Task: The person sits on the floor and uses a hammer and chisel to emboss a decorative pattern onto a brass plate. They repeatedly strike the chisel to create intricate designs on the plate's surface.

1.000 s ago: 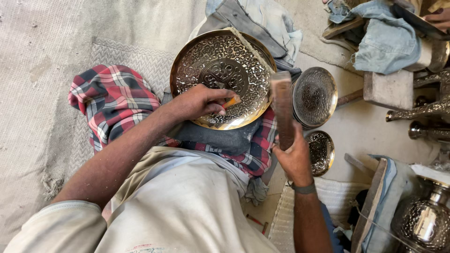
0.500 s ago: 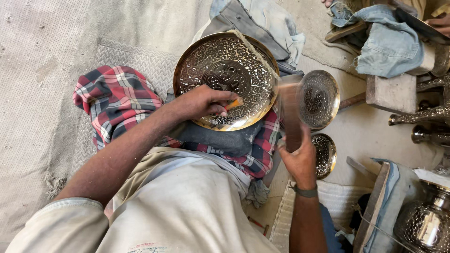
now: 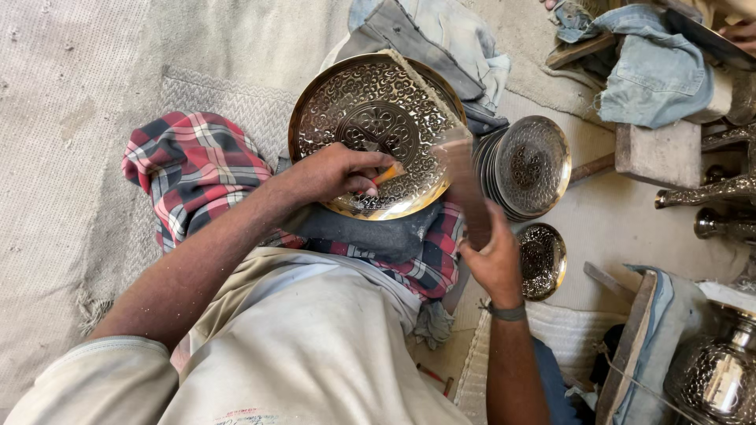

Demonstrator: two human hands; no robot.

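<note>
A round brass plate (image 3: 370, 102) with engraved scrollwork rests tilted on a red plaid cloth (image 3: 193, 169) over my lap. My left hand (image 3: 331, 173) lies on the plate's lower part and pinches a small chisel (image 3: 390, 171) with an orange tip against the metal. My right hand (image 3: 492, 260) grips a wooden mallet (image 3: 461, 177), blurred by motion, whose head is at the plate's right edge, just right of the chisel.
A stack of engraved plates (image 3: 531, 165) leans just right of the big plate, with a small engraved dish (image 3: 542, 260) below it. Metal vessels (image 3: 720, 370) stand at lower right. Denim cloth (image 3: 654, 63) and a wooden block (image 3: 657, 153) lie at upper right.
The mallet has swung left from beside the stack of plates toward the chisel. My left hand has kept the chisel on the plate.
</note>
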